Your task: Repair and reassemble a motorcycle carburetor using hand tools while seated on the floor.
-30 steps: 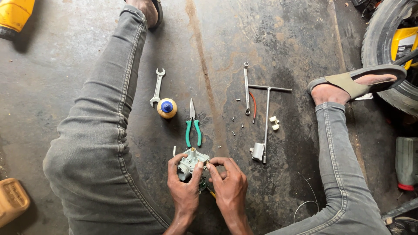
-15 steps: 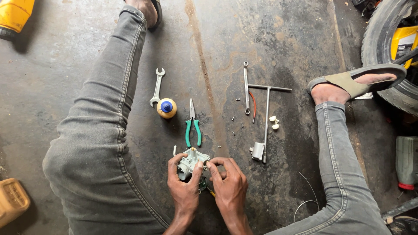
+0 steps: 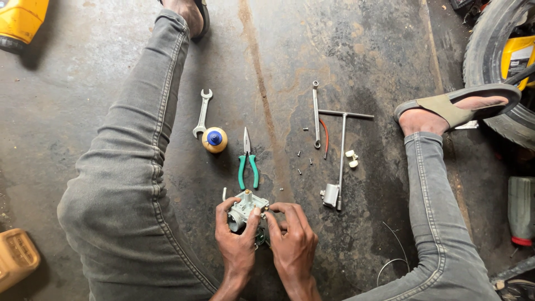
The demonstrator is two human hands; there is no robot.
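Note:
I sit on a stained concrete floor with my legs spread. Both hands hold a small grey-green metal carburettor point(image 3: 245, 207) low between my knees. My left hand point(image 3: 237, 245) wraps its left side with the thumb on top. My right hand point(image 3: 291, 242) grips its right side, fingers curled over the brass end. Green-handled needle-nose pliers point(image 3: 247, 164) lie just beyond it.
A spanner point(image 3: 202, 112) and a round yellow cap with a blue middle point(image 3: 214, 139) lie beyond the pliers. To the right are a T-handle socket wrench point(image 3: 340, 153), a thin spanner point(image 3: 315, 111), small screws point(image 3: 299, 161) and white bits point(image 3: 351, 158). A tyre point(image 3: 490, 61) stands far right, yellow containers point(image 3: 16, 256) left.

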